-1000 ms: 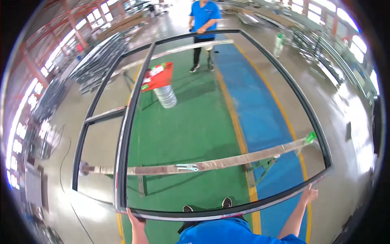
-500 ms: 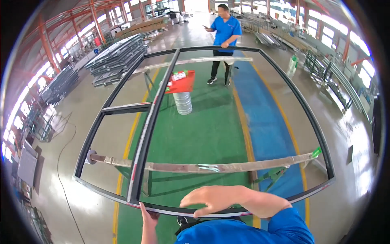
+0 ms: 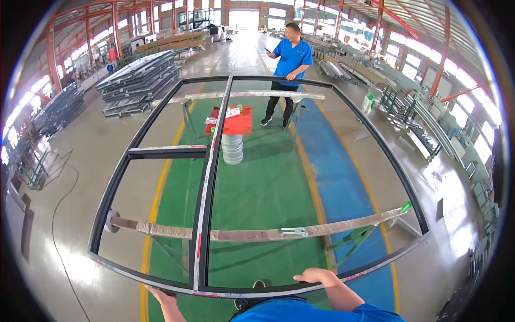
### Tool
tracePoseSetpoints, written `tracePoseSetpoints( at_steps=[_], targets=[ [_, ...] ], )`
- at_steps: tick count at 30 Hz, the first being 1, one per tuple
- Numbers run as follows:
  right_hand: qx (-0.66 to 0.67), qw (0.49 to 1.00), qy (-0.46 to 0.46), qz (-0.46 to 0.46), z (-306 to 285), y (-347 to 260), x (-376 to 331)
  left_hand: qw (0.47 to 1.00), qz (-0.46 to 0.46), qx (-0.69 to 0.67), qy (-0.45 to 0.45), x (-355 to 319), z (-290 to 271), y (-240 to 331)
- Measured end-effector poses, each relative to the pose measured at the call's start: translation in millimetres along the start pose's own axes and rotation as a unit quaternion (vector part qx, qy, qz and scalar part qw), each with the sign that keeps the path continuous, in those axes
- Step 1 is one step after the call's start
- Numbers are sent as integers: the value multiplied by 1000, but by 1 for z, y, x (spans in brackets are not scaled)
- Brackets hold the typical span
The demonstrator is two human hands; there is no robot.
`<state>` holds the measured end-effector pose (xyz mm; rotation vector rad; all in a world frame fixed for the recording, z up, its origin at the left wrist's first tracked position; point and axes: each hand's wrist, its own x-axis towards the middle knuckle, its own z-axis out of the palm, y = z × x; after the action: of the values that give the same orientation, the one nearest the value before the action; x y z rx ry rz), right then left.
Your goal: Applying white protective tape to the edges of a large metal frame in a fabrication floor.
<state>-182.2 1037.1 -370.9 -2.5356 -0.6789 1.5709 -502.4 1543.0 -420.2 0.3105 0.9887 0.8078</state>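
Note:
A large black window frame [image 3: 221, 292] with a crossbar and a long mullion [image 3: 205, 214] spans the view in front of me. My left hand [image 3: 164, 300] grips its near rail from below, left of the mullion; the fingers are mostly hidden under the rail. Farther right, my right hand [image 3: 317, 276] closes over the same rail, its fingertips partly hidden. Beneath the frame run two wrapped support beams, a near one [image 3: 257, 234] and a far one [image 3: 257, 96]. I cannot tell whether the frame touches them.
A co-worker [image 3: 292, 56] in blue stands at the far rail, one hand on it and a phone in the other. A red board [image 3: 238, 124] rests on a silver drum [image 3: 232, 150] below the frame. Stacked frames [image 3: 139, 80] lie far left; metal racks [image 3: 407, 118] stand right.
My right hand has come down from above the near rail and taken hold of it farther right. My left hand has shifted left along the rail, past the mullion. The view has tilted up slightly.

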Motion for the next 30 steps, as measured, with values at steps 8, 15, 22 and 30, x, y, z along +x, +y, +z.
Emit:
tracePoseSetpoints(
  at_steps=[8,15,22,30],
  targets=[
    [-32,997,-67,-24,19,-16,27,971,180,19,-155,60,-50,-4],
    [0,999,-40,7,52,-7,41,986,138,19,-96,114,-72,27],
    [0,998,12,58,-26,-84,-65,980,32,132,-144,187,-64,114],
    [-42,994,97,6,-47,-92,-47,960,-13,189,-205,406,135,320]
  ],
)
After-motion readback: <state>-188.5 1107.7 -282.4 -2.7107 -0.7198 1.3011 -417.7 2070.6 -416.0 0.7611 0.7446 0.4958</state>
